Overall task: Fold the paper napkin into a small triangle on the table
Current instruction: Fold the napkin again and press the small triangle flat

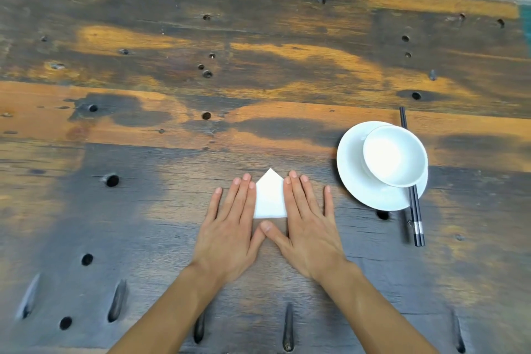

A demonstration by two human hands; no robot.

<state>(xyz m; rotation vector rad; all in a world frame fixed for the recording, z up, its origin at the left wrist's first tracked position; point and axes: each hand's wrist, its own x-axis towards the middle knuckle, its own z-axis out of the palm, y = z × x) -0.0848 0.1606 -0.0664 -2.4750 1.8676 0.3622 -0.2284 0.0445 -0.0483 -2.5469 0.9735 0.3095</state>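
Note:
A white paper napkin (270, 198) lies folded on the wooden table (201, 95), its point facing away from me and its straight edge nearest me. My left hand (230, 224) lies flat with straight fingers along the napkin's left side, covering that part. My right hand (307, 224) lies flat along the right side in the same way. The two thumb tips meet just below the napkin's near edge. Only the middle strip and the tip of the napkin show between the hands.
To the right stands a white saucer (359, 187) with a white bowl (395, 156) on it. A pair of dark chopsticks (416, 221) runs under the bowl toward me. The table has several dark holes and slots.

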